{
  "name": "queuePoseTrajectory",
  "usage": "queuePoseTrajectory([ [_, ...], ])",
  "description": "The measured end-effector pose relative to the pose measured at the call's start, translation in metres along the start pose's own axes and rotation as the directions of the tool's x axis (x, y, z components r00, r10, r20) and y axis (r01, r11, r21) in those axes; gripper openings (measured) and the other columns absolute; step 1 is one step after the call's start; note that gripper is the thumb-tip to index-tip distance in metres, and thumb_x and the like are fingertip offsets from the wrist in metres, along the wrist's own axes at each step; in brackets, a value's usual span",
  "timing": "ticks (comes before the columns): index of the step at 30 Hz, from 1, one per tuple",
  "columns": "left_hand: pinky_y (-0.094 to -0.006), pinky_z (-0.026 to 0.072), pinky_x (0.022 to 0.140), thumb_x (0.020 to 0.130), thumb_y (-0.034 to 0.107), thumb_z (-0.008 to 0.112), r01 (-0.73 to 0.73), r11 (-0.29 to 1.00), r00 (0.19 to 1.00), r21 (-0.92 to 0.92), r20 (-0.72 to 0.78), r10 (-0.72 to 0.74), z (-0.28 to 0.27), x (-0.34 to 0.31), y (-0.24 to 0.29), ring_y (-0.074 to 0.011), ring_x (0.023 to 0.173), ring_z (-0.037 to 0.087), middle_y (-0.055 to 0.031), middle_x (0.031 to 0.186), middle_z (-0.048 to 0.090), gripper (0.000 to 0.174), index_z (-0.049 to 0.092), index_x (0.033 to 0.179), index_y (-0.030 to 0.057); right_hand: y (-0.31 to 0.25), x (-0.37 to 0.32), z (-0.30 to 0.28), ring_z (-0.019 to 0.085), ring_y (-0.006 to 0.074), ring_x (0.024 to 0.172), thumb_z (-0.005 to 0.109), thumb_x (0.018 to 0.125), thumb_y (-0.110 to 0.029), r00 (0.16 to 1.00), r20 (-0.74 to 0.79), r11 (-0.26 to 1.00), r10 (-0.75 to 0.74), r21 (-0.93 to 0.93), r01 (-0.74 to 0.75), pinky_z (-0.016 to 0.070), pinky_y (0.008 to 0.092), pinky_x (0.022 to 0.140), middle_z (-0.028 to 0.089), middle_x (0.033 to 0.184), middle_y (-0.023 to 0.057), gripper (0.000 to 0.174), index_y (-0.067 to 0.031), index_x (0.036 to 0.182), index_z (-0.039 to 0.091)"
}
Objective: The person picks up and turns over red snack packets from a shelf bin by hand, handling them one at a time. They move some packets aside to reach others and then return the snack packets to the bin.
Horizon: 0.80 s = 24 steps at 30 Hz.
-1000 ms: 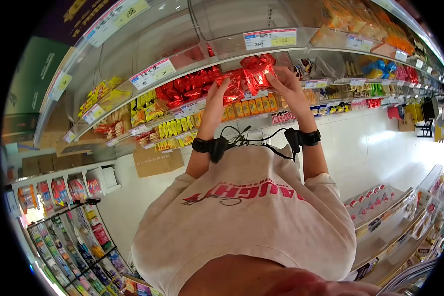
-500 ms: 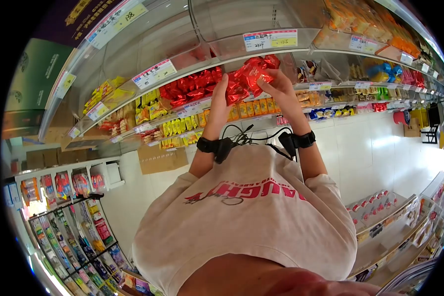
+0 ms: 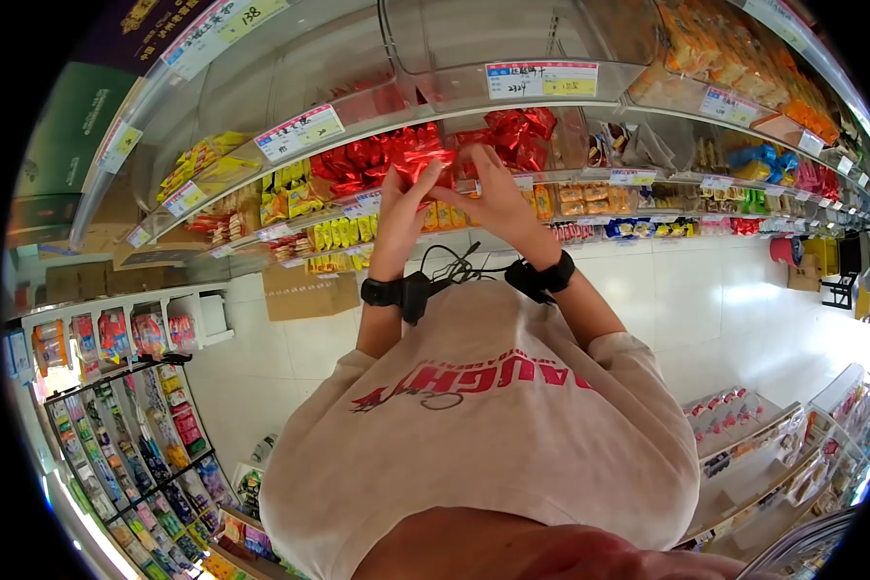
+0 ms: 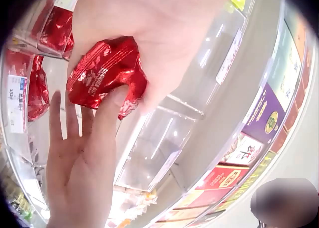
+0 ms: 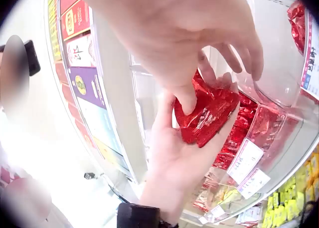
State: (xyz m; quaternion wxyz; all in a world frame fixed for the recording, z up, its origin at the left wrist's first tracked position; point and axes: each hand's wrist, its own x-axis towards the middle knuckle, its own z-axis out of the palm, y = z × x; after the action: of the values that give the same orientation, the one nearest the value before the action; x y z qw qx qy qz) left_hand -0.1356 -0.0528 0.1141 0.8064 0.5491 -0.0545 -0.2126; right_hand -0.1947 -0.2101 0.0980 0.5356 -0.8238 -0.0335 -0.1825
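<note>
In the head view, my left hand (image 3: 396, 215) holds a shiny red foil packet (image 3: 423, 162) at the front of the shelf bins. The right wrist view shows this packet (image 5: 208, 112) lying across the left palm, fingers behind it. My right hand (image 3: 501, 201) comes in from the right, its thumb resting on the foil and its other fingers spread apart from it. In the left wrist view, white lettering shows on the packet (image 4: 107, 73), with the right thumb at its lower edge. More red packets lie in a bin at left (image 3: 358, 159) and another at right (image 3: 522, 137).
A clear-fronted upper shelf with price labels (image 3: 541, 81) runs just above the hands. Yellow packets (image 3: 343, 242) and orange packs (image 3: 590, 198) fill bins nearby. A cardboard box (image 3: 309, 293) sits on the floor below. Behind me stand a product rack (image 3: 130, 454) and low shelving (image 3: 744, 474).
My hands have shifted left and closer together. The right hand has let go of the red packets at right, which now sit in the bin there; a red packet is in the left hand.
</note>
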Motion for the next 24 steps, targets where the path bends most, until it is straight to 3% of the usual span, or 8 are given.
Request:
queuePoseTrajectory([
  [2, -0.03, 0.0507, 0.091, 0.096, 0.019, 0.072, 0.061, 0.997, 0.998, -0.051, -0.01, -0.061, -0.005, -0.005, 0.001, -0.0152, 0.109, 0.064, -0.0067, 0.12, 0.066, 0.038, 0.057, 0.128, 0.0053, 0.002, 0.002, 0.001, 0.064, 0.0252, 0.101, 0.079, 0.089, -0.025, 0.999, 0.033, 0.999, 0.015, 0.034, -0.017, 0.0544, 0.0344, 0.088, 0.06, 0.114, 0.0149, 0.047, 0.0012, 0.121, 0.057],
  [5, -0.0311, 0.0506, 0.093, 0.096, 0.015, 0.069, 0.104, 0.984, 0.994, -0.142, 0.03, -0.1, -0.02, -0.004, -0.004, -0.0176, 0.112, 0.063, -0.008, 0.124, 0.064, 0.038, 0.056, 0.13, 0.0046, 0.0, -0.001, 0.007, 0.062, 0.0312, 0.111, 0.08, 0.087, -0.03, 0.995, 0.095, 0.985, 0.033, 0.167, -0.049, 0.0519, 0.0395, 0.096, 0.059, 0.122, 0.0177, 0.056, -0.0036, 0.131, 0.056],
  [8, -0.0316, 0.0509, 0.093, 0.096, 0.014, 0.068, 0.119, 0.982, 0.993, -0.149, 0.015, -0.118, -0.035, -0.004, -0.009, -0.0186, 0.113, 0.063, -0.0087, 0.126, 0.063, 0.042, 0.055, 0.133, 0.003, -0.001, 0.0, 0.006, 0.055, 0.038, 0.123, 0.079, 0.087, -0.032, 0.987, 0.121, 0.991, -0.109, -0.065, 0.117, 0.046, 0.0441, 0.105, 0.055, 0.134, 0.0206, 0.067, -0.009, 0.143, 0.051],
  [14, -0.0281, 0.053, 0.089, 0.096, 0.016, 0.072, 0.033, 0.993, 0.999, 0.113, -0.006, -0.032, -0.023, -0.01, -0.008, -0.0134, 0.107, 0.064, -0.0071, 0.12, 0.066, 0.041, 0.057, 0.132, 0.0013, -0.002, 0.002, 0.005, 0.051, 0.0403, 0.125, 0.077, 0.089, -0.032, 0.977, 0.183, 0.993, -0.11, -0.027, 0.117, 0.0457, 0.0424, 0.103, 0.052, 0.138, 0.0205, 0.072, -0.0086, 0.149, 0.045],
  [17, -0.0281, 0.0552, 0.084, 0.096, 0.016, 0.073, -0.003, 0.991, 0.999, 0.133, -0.04, 0.008, -0.024, -0.01, -0.007, -0.0137, 0.101, 0.066, -0.0074, 0.114, 0.069, 0.039, 0.06, 0.129, 0.0009, 0.011, 0.004, -0.002, 0.056, 0.0405, 0.124, 0.075, 0.091, -0.03, 0.984, 0.121, 0.985, -0.13, 0.124, 0.115, 0.0486, 0.0443, 0.102, 0.057, 0.137, 0.0228, 0.067, -0.0102, 0.148, 0.047],
  [20, -0.0299, 0.0575, 0.081, 0.096, 0.017, 0.073, -0.032, 0.996, 0.997, 0.086, -0.07, 0.039, -0.025, -0.016, 0.001, -0.0157, 0.096, 0.069, -0.0092, 0.11, 0.07, 0.036, 0.062, 0.126, 0.0002, 0.054, 0.016, -0.036, 0.065, 0.0387, 0.111, 0.076, 0.09, -0.026, 0.995, 0.001, 0.994, 0.096, 0.057, -0.096, 0.0541, 0.0411, 0.093, 0.066, 0.125, 0.0215, 0.06, -0.0055, 0.141, 0.054],
  [22, -0.0311, 0.0586, 0.08, 0.096, 0.017, 0.072, -0.034, 0.999, 0.993, 0.037, -0.111, 0.038, -0.025, -0.02, 0.01, -0.0171, 0.095, 0.07, -0.0104, 0.108, 0.071, 0.034, 0.062, 0.124, -0.0002, 0.069, 0.025, -0.064, 0.069, 0.0382, 0.103, 0.073, 0.091, -0.024, 0.99, -0.129, 0.968, 0.049, -0.237, -0.079, 0.0564, 0.0394, 0.087, 0.07, 0.119, 0.0197, 0.052, -0.0027, 0.135, 0.058],
  [24, -0.0321, 0.0593, 0.079, 0.096, 0.017, 0.073, -0.026, 0.999, 0.985, -0.024, -0.169, 0.022, -0.023, -0.024, 0.016, -0.0183, 0.094, 0.071, -0.0113, 0.107, 0.071, 0.033, 0.063, 0.122, -0.0005, 0.136, 0.021, -0.074, 0.068, 0.0375, 0.108, 0.072, 0.088, -0.024, 0.969, -0.123, 0.803, 0.213, -0.544, -0.245, 0.0559, 0.0394, 0.089, 0.07, 0.119, 0.0197, 0.052, -0.0015, 0.133, 0.059],
])
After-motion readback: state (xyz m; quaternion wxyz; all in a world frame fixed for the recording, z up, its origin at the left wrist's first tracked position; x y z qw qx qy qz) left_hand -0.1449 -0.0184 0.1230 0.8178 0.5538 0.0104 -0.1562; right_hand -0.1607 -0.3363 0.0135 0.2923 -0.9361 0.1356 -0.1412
